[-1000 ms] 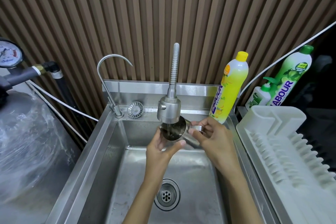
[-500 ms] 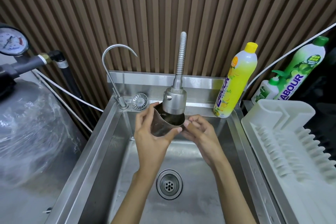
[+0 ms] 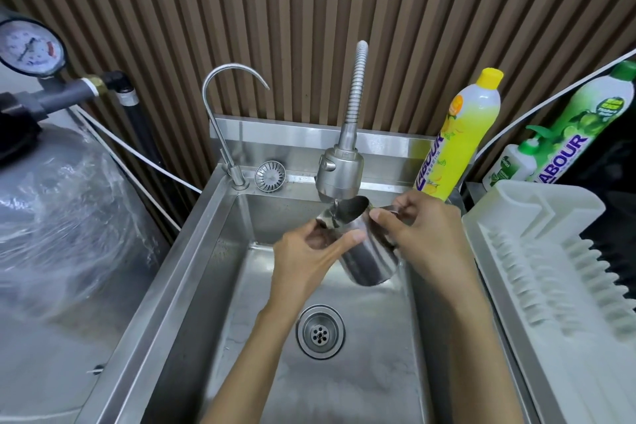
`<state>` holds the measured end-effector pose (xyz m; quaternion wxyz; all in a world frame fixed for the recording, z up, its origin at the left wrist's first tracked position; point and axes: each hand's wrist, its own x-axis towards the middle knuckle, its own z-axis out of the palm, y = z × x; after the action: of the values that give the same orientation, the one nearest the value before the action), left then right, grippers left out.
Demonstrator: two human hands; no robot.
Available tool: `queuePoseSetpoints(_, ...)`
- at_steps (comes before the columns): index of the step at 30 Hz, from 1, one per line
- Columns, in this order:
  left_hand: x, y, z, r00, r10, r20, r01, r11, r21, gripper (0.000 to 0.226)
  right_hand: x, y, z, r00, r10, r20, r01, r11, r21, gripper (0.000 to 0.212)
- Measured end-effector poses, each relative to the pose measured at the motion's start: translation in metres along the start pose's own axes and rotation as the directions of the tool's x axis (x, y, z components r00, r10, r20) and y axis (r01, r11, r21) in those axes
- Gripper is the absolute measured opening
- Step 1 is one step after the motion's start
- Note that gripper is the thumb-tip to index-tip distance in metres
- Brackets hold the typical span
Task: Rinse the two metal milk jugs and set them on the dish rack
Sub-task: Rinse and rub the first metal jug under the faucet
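Steel jug [image 3: 370,258] now tilted under tap [image 3: 340,172]; left hand [image 3: 306,258], right hand [image 3: 423,234] grip it.

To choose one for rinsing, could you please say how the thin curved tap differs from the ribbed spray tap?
The thin curved steel tap is a smooth tube; the ribbed steel spray tap ends in a broad head. The curved tap stands at the sink's left rear corner; the spray tap hangs over the metal milk jug. Both are silvery.

One head-worn wide-angle view, close above the sink [image 3: 220,286] — looking forward and down, slatted wall [image 3: 309,10] across the upper frame, dish rack [image 3: 550,286] at the right edge.
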<state>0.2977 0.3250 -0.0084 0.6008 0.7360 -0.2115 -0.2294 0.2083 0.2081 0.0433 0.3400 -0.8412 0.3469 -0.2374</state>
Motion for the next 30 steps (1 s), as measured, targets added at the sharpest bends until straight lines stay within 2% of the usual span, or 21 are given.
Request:
queuePoseSetpoints(2,0.004,-0.001,0.006,0.998,-0.02,0.061,0.029,0.989,-0.143,0.041,-0.002,-0.002,-0.004,0.998,-0.037,-0.044,0.035,0.999,-0.038,0.022)
queuePoseSetpoints(4,0.011,0.0,0.012,0.997,-0.014,0.078,0.036,0.956,-0.292,0.043,-0.002,-0.001,-0.006,0.997,-0.042,-0.067,0.042,0.999,-0.005,0.022)
queuePoseSetpoints(6,0.016,0.004,0.016,0.998,0.028,0.059,-0.004,0.927,-0.375,0.051,0.002,0.005,-0.003,0.998,-0.022,-0.064,0.032,0.988,0.153,0.025)
queuePoseSetpoints(9,0.022,0.006,0.018,0.992,0.119,-0.049,-0.129,0.916,-0.381,0.061,0.009,0.017,0.01,1.0,-0.007,-0.005,0.008,0.9,0.436,0.025)
queuePoseSetpoints(12,0.025,0.004,0.013,0.963,0.194,-0.188,-0.243,0.927,-0.285,0.073,0.015,0.029,0.034,0.997,-0.006,0.072,-0.04,0.781,0.623,0.024)
queuePoseSetpoints(15,0.023,0.004,0.004,0.909,0.334,-0.25,-0.351,0.936,-0.023,0.079,0.013,0.033,0.056,0.985,0.03,0.173,-0.155,0.609,0.778,0.02)
queuePoseSetpoints(18,0.015,0.011,-0.004,0.876,0.4,-0.271,-0.35,0.912,0.215,0.079,0.004,0.034,0.068,0.964,0.039,0.263,-0.248,0.482,0.84,0.016)
queuePoseSetpoints(20,0.011,0.014,-0.009,0.873,0.406,-0.269,-0.296,0.881,0.369,0.078,0.0,0.035,0.071,0.953,0.05,0.298,-0.285,0.478,0.831,0.011)
queuePoseSetpoints(24,0.003,0.019,-0.014,0.925,0.298,-0.236,-0.121,0.82,0.559,0.081,-0.005,0.033,0.064,0.932,0.1,0.347,-0.341,0.561,0.755,0.011)
queuePoseSetpoints(27,-0.001,0.016,-0.015,0.952,0.22,-0.214,-0.057,0.813,0.579,0.074,-0.006,0.034,0.05,0.92,0.152,0.36,-0.371,0.63,0.682,0.014)
queuePoseSetpoints(30,-0.001,0.007,-0.016,0.971,0.138,-0.195,-0.027,0.875,0.483,0.062,-0.003,0.034,0.034,0.901,0.212,0.378,-0.414,0.68,0.606,0.017)
